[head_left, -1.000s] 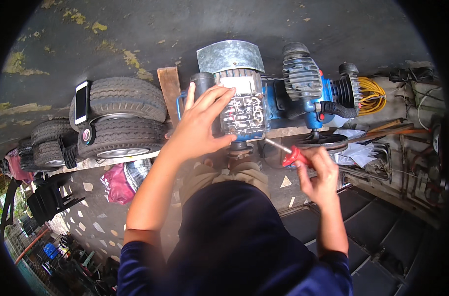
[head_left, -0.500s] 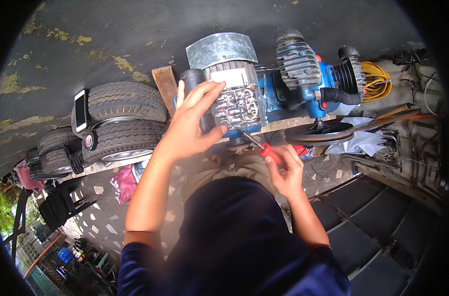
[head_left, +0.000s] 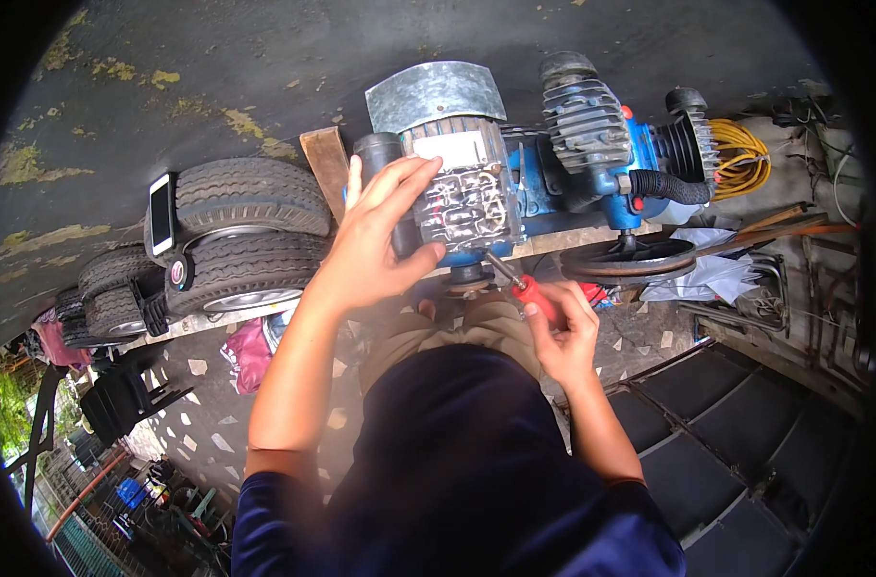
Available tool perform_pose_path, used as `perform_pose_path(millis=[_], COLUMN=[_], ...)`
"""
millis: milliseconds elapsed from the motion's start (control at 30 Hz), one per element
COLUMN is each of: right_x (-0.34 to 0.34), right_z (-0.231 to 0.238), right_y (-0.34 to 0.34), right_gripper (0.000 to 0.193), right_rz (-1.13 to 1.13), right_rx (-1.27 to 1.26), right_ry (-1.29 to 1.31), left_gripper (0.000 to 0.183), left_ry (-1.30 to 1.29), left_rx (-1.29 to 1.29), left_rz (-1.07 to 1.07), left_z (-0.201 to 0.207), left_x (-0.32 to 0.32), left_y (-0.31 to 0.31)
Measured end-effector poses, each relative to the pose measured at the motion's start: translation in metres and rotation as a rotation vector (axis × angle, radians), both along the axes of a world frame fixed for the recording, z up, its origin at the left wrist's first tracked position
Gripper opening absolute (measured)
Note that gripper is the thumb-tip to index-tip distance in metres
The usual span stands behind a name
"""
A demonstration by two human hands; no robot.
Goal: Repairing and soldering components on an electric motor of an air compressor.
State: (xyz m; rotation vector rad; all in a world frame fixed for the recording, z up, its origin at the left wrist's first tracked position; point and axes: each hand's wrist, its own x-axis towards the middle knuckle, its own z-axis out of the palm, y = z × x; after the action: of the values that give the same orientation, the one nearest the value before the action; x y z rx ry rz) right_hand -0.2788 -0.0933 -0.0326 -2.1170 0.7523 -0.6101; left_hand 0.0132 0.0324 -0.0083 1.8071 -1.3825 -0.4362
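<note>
The motor (head_left: 465, 192) sits just left of the finned pump (head_left: 589, 125). The left hand (head_left: 374, 240) has its grip spread against the motor's left side, probably to steady it. The right hand (head_left: 565, 335) clamps its grip on the screwdriver (head_left: 534, 296), tip at the motor's lower edge; its slant likely keeps the 2 hands apart.

The curved grey metal plate (head_left: 435, 94) is looking dull and mottled, the red plastic screwdriver handle (head_left: 537, 299) smooth, and a round black rubber tyre (head_left: 250, 195) matt.
</note>
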Motion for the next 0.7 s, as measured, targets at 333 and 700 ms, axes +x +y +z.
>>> perform_pose_path(millis=[333,700], right_x=[-0.007,0.004], right_z=[0.003,0.004], right_y=[-0.005,-0.003], right_gripper=[0.022,0.022], right_rz=[-0.027,0.025], right_rx=[0.049,0.036], right_ry=[0.017,0.001], left_gripper=[0.093,0.093], left_ry=[-0.010,-0.024], left_rx=[-0.016,-0.012], left_rz=[0.026,0.032], left_z=[-0.001,-0.001], left_x=[-0.002,-0.003], left_y=[-0.002,-0.002])
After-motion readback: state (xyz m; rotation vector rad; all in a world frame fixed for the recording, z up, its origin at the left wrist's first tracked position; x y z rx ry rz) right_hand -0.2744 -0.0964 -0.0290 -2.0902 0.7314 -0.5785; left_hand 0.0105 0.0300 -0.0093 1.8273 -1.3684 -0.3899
